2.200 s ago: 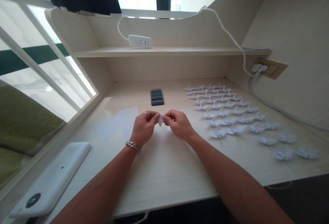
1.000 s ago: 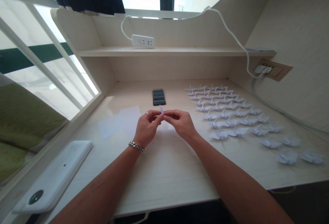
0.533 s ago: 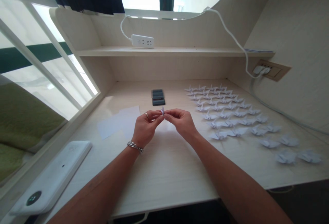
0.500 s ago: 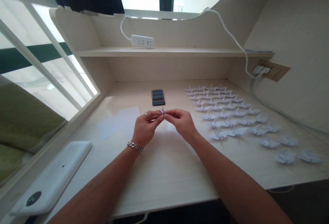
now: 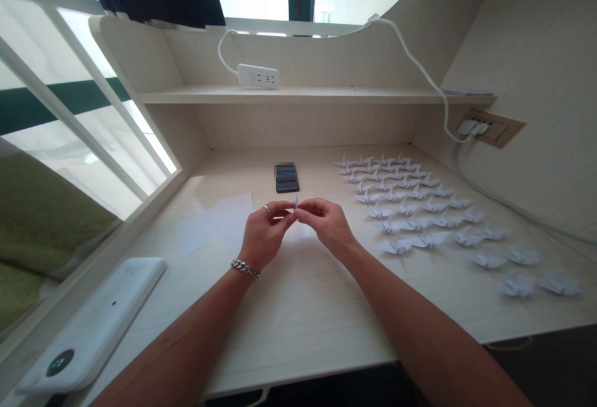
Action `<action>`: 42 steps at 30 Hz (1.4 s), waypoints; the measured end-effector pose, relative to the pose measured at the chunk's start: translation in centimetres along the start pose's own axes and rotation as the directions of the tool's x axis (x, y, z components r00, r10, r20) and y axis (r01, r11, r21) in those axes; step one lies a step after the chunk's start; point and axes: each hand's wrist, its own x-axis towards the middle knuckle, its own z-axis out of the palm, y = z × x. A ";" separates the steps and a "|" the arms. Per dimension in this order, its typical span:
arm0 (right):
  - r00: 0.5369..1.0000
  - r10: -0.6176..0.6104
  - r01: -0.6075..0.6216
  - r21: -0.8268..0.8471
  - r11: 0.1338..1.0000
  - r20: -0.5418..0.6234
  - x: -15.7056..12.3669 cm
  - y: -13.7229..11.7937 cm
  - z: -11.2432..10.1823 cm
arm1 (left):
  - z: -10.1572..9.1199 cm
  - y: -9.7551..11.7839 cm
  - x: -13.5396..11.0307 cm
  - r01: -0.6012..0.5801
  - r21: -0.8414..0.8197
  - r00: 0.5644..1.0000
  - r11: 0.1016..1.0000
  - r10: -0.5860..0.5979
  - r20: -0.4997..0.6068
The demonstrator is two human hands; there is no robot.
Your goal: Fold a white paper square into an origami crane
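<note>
Between my fingertips, above the middle of the desk, is a small folded piece of white paper (image 5: pixel 296 201), seen nearly edge-on. My left hand (image 5: pixel 265 231), with a ring and a chain bracelet, pinches it from the left. From the right, my right hand (image 5: pixel 328 223) pinches it too, thumb and fingers pressed together. Most of the paper is hidden by the fingers. Rows of white paper cranes (image 5: pixel 408 208) stand on the desk to the right of my hands. Flat white paper sheets (image 5: pixel 233 211) lie to the left of my left hand.
A dark phone-like device (image 5: pixel 286 178) with a blurred screen lies beyond my hands. At the left edge is a long white device (image 5: pixel 100 323) with a round dark window. A power strip (image 5: pixel 258 76) sits on the shelf (image 5: pixel 317 94). Cables run from a wall socket (image 5: pixel 495 128) at the right.
Both hands stay in almost the same place. The folded paper between the fingertips has turned slightly and now looks thinner and more upright.
</note>
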 end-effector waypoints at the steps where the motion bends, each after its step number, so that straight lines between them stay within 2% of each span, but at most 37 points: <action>1: 1.000 0.003 -0.003 0.000 1.000 0.004 0.0 0.0 0.0 | 0.0 0.0 0.0 0.009 -0.002 1.000 1.000 -0.009 0.004; 21: 0.999 0.012 -0.012 -0.008 1.000 0.037 0.2 0.6 -0.2 | -0.1 0.0 0.1 -0.009 0.036 0.995 0.999 0.006 0.099; 32: 1.000 0.009 -0.009 0.023 1.000 0.005 0.2 0.6 0.1 | 0.0 -0.4 0.4 0.094 -0.159 0.996 0.983 -0.090 0.028; 39: 0.993 -0.115 0.107 -0.196 0.975 -0.027 -0.1 0.5 0.2 | 0.2 -0.4 0.4 0.147 -0.222 0.989 0.964 -0.143 0.035; 42: 0.989 -0.142 0.129 -0.221 0.967 -0.041 -0.2 0.2 0.3 | 0.2 -0.5 0.3 0.114 -0.183 0.994 0.977 -0.111 0.024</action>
